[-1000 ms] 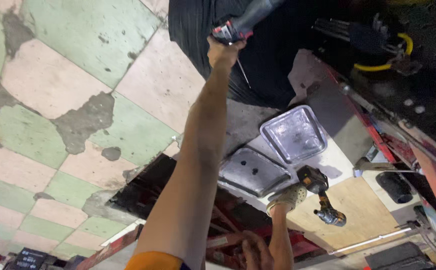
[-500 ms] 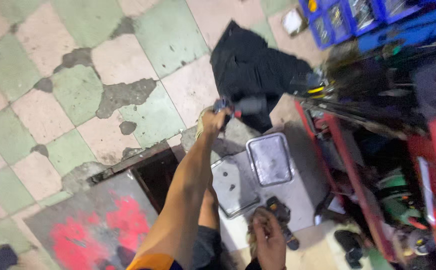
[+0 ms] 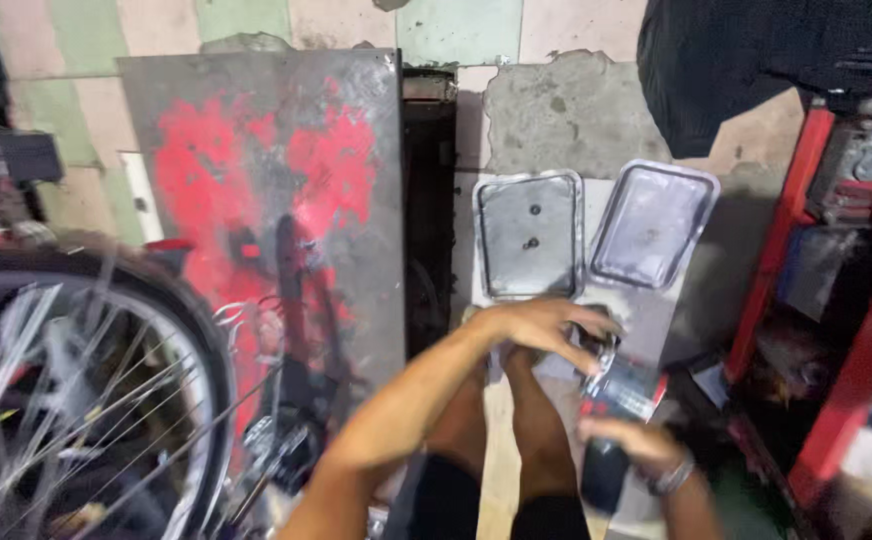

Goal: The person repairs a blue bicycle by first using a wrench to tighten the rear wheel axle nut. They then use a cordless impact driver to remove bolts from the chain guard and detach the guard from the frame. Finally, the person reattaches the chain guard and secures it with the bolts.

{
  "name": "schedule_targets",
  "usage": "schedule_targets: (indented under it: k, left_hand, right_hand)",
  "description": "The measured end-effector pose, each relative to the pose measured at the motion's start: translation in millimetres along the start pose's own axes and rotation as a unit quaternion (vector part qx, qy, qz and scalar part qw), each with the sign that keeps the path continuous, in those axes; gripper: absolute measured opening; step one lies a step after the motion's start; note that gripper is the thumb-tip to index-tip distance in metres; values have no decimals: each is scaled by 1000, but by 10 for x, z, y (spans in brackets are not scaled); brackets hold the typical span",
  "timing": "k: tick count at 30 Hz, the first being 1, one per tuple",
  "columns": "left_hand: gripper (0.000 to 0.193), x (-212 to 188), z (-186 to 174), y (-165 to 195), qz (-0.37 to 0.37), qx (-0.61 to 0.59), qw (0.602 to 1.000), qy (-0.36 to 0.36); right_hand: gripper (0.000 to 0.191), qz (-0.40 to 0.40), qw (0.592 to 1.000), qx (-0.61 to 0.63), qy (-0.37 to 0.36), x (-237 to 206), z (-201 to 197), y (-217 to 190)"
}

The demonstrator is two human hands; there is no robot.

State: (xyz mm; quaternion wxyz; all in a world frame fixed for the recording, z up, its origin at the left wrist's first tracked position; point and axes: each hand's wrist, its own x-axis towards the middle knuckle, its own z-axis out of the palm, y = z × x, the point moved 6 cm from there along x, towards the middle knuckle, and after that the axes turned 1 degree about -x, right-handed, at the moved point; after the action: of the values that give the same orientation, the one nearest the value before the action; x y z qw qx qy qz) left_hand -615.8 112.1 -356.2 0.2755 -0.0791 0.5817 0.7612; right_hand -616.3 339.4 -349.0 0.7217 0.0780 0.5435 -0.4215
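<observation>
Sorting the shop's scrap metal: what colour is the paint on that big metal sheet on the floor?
Red, splashed unevenly over the grey metal sheet; head view.

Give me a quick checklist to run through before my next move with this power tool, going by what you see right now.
1. Right hand grips the power tool by its lower body: ok.
2. Left hand is on the tool's front end: ok, though whether its fingers are clear of the working tip: cannot tell, blurred.
3. What bit or socket is fitted: cannot tell, hidden under the left hand.
4. Left metal tray holds two small dark parts, within reach ahead: ok.
5. Right metal tray lies tilted beside it, contents: cannot tell.
6. Bicycle wheel stands apart from both hands on the left: ok.
</observation>
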Motion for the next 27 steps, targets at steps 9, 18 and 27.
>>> schedule_targets:
  k: [9,18,27]
  left_hand:
    - [82,-280,-1163,-3592,-350,23,715,604]
    - [31,-195,-865,-3814,-149,-143,794,572]
    - [31,-1300,-210,-2084,-79,-260,793,546]
  right_hand:
    - [29,125,936,191,269,594,337,2491]
    - [32,134,942,116,284,293,71,2722]
    - [35,41,978,23,201,-387,527,1664]
